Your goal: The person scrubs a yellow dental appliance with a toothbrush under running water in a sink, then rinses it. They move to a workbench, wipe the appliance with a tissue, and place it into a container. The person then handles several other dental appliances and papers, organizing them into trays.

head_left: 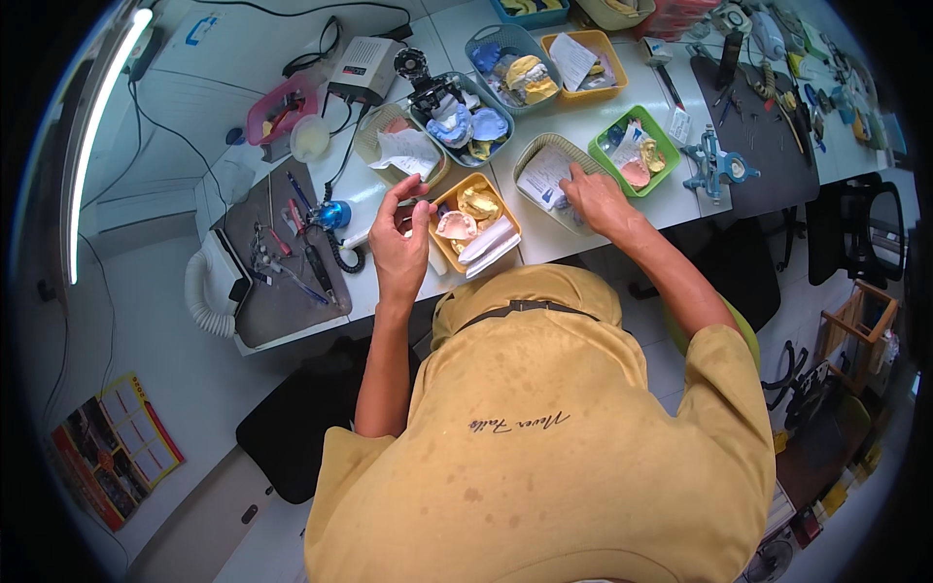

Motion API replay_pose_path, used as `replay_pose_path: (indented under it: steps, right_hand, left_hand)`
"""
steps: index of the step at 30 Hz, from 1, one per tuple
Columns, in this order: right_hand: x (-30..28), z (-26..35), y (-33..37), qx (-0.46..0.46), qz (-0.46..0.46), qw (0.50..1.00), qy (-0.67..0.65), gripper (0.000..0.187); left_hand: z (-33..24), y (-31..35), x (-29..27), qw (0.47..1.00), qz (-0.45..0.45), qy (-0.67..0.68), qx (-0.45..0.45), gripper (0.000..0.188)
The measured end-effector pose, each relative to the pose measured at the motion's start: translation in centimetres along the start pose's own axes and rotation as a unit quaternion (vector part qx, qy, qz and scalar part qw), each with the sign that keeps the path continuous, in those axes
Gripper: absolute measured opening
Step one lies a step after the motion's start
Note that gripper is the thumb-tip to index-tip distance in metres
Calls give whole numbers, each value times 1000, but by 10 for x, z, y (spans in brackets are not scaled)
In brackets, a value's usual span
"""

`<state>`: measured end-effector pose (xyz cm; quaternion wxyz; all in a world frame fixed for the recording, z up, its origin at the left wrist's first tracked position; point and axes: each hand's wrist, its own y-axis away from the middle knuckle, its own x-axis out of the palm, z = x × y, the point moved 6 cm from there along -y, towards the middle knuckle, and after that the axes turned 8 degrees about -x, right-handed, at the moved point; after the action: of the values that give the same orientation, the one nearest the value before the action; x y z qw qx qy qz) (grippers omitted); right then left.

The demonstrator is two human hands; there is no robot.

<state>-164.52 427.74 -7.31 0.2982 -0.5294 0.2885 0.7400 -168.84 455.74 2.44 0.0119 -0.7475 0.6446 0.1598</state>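
Note:
My left hand (400, 248) is raised beside a small orange basket (512, 207), its fingers apart and nothing visible between them. Dental casts (476, 204) in yellow and pink lie in that basket, with folded white paper (488, 245) along its near side. My right hand (597, 202) reaches into a pale green basket (526, 202) to the right. Its fingers are bent and closed at the edge of a written paper slip (546, 177) there; the fingertips are partly hidden.
A bright green basket (671, 154) with casts stands right of my right hand, near a blue articulator (717, 167). Behind are more baskets: blue (501, 131), grey-blue (470, 47) and orange (617, 85). Hand tools (292, 243) lie on a dark mat (267, 321) at left.

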Motion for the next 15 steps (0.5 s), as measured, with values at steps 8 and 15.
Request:
replay_pose_path:
  steps: [8, 15]
  right_hand:
    - [-15, 8, 1, -31, -24, 999, -13, 10]
    - [-107, 62, 29, 88, -106, 935, -327, 17]
  left_hand:
    - [4, 31, -20, 998, 13, 60, -27, 33]
    - [-39, 41, 12, 988, 142, 56, -5, 34]
